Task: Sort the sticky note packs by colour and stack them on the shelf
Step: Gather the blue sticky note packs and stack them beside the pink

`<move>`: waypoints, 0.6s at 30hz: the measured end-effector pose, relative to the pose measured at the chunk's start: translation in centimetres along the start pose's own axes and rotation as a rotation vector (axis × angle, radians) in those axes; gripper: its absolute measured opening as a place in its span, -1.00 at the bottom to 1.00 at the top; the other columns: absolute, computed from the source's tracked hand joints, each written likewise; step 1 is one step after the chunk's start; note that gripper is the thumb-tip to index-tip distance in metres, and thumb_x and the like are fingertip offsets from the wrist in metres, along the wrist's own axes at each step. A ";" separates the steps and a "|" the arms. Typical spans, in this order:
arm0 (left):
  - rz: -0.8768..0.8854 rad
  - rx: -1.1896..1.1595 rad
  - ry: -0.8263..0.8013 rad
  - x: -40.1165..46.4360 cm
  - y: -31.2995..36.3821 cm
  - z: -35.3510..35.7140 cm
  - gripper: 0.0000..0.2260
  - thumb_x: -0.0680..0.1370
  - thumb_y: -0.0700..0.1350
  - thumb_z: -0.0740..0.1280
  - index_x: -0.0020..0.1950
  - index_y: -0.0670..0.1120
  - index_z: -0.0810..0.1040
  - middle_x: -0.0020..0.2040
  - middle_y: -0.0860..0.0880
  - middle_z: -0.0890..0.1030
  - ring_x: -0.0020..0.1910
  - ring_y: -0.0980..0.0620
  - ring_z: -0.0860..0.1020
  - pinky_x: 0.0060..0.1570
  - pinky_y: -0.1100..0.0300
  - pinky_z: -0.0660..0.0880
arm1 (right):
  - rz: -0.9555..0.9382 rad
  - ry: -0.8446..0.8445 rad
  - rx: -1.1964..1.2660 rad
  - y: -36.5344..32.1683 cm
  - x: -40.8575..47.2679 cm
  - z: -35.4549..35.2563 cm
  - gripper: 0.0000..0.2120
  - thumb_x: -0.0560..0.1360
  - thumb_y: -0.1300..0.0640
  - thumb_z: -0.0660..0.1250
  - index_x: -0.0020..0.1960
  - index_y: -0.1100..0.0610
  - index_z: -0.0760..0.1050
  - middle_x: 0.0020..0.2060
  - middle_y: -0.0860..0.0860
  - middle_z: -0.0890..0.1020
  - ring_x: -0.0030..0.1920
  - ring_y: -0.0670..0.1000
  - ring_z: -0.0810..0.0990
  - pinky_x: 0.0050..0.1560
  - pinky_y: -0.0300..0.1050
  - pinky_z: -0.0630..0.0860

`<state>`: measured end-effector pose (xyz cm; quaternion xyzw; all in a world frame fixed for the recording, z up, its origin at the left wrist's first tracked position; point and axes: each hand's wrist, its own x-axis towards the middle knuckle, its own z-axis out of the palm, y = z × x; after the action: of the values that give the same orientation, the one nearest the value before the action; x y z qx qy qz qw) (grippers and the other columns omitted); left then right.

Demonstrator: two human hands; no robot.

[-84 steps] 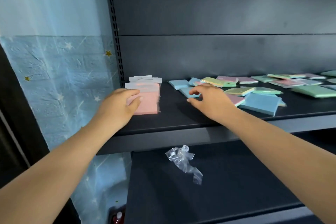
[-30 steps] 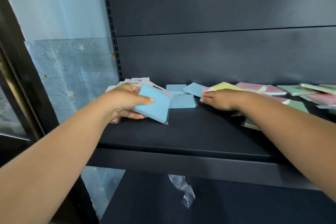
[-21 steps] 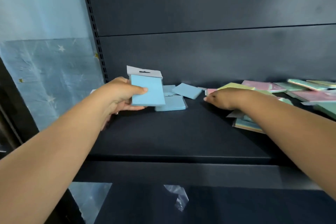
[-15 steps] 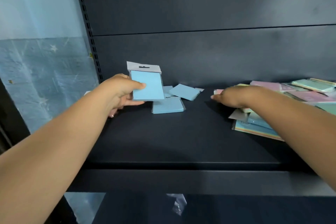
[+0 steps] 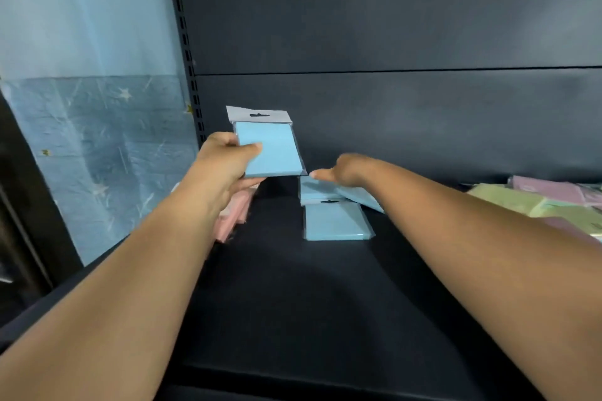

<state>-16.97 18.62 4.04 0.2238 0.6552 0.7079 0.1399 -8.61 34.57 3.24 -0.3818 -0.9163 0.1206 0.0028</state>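
Since half a second ago our right hand (image 5: 345,169) has slid left, off the mixed pile and onto the blue packs at the back of the shelf (image 5: 293,303). The left hand (image 5: 224,166) is still holding its blue pack (image 5: 270,150) upright in the air, thumb on the front face, fingers curled behind, white hang tab on top.

The right hand's fingers look fairly straight, resting on a tilted blue pack (image 5: 358,194), but we can't tell for sure if it's gripping it yet. Another blue pack (image 5: 335,221) lies flat just in front. The pink stack (image 5: 234,215) sits under our left wrist, and the unsorted green and pink packs (image 5: 521,202) are off to the right.

What could go wrong: these wrappers look slick, so the tilted pack could slide if we press instead of pinching. Lowering the left forearm carelessly could also nudge the pink stack out of line.
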 end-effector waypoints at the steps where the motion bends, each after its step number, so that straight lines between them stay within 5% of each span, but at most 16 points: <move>1: 0.017 0.016 0.007 0.1 0.0 -0.1 -0.89 0.55 -0.24 0.29 -0.13 -0.08 0.40 0.05 -0.10 0.55 -0.13 0.03 0.57 -0.41 0.26 0.59 | 0.010 -0.042 -0.010 -0.5 0.7 0.3 -0.16 0.41 -0.43 0.08 0.44 0.17 0.25 0.44 0.10 0.29 0.43 0.17 0.25 0.41 0.03 0.21; 4: 0.052 0.027 0.034 0.3 -0.1 -0.4 -0.92 0.55 -0.23 0.29 -0.01 -0.13 0.41 0.08 -0.10 0.54 -0.11 0.05 0.58 -0.39 0.28 0.59 | 0.155 -0.139 -0.086 -1.8 1.8 1.8 0.21 0.04 -0.65 0.03 0.51 0.04 0.11 0.51 0.06 0.13 0.50 0.18 0.09 0.45 0.21 0.04; 8: 0.077 0.022 0.059 0.5 0.0 -0.7 -0.88 0.55 -0.22 0.29 0.06 -0.14 0.41 0.06 -0.06 0.56 -0.08 0.05 0.59 -0.34 0.27 0.61 | 0.145 -0.212 -0.111 -2.3 3.1 1.6 0.06 0.22 -0.58 0.09 0.51 0.07 0.11 0.50 0.11 0.15 0.46 0.25 0.16 0.42 0.27 0.09; 12: 0.090 -0.009 0.058 0.5 0.1 -0.7 -0.89 0.55 -0.22 0.29 -0.11 -0.05 0.39 -0.09 0.03 0.54 -0.14 0.11 0.57 -0.32 0.27 0.60 | 0.109 -0.269 -0.088 -1.1 2.4 0.8 -0.08 0.36 -0.43 0.18 0.48 0.20 0.17 0.47 0.16 0.22 0.42 0.20 0.28 0.37 0.06 0.25; 18: 0.028 -0.015 0.035 0.4 0.3 -0.7 -0.93 0.55 -0.21 0.29 0.00 -0.09 0.42 0.08 -0.08 0.57 -0.04 0.01 0.59 -0.27 0.24 0.60 | -0.036 -0.134 0.308 1.5 1.2 -0.8 -0.03 0.31 -0.09 0.49 0.50 0.05 -0.03 0.43 0.07 0.23 0.40 0.14 0.27 0.37 0.08 0.28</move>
<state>-17.62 18.21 4.33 0.2196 0.6489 0.7185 0.1202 -8.39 36.61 3.60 -0.3514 -0.8919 0.2848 0.0022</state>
